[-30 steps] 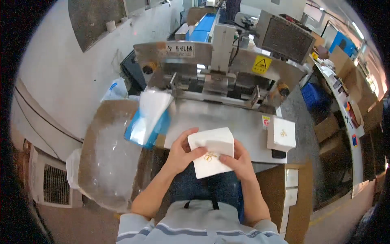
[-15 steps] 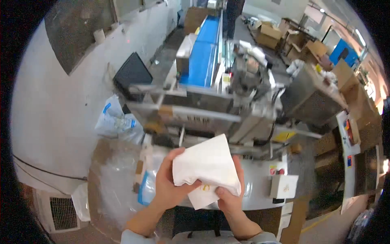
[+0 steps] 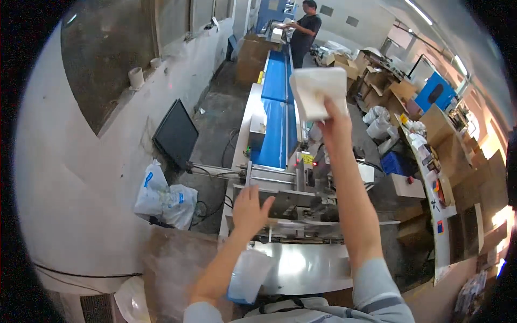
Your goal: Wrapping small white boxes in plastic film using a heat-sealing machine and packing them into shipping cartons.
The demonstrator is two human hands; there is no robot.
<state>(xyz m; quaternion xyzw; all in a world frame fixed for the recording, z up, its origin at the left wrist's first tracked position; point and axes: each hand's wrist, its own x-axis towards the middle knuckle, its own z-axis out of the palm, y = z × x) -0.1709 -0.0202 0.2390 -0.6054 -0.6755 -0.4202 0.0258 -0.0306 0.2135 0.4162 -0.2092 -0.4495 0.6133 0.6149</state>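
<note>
My right hand (image 3: 335,121) is raised over the machine at arm's length. It grips a white, soft-looking paper pack (image 3: 312,81), with the thumb on the side turned to me; the fingers behind it are hidden. My left hand (image 3: 250,209) is lower and to the left, fingers stretched out and thumb apart, holding nothing. Beneath it is the near metal frame of the machine (image 3: 280,185); whether the hand touches it I cannot tell. A blue conveyor belt (image 3: 274,132) runs away from the machine, left of the pack.
A shiny metal table (image 3: 323,269) lies close in front, with a blue-and-white plastic packet (image 3: 250,274) on it. Plastic bags (image 3: 167,196) and a black panel (image 3: 176,134) stand by the left wall. A person (image 3: 306,32) works at the belt's far end. Cardboard boxes (image 3: 449,132) fill the right.
The pack has gone from both hands near the table to my right hand alone, lifted forward. My left hand has let go and opened. The view has tilted up, showing more of the belt.
</note>
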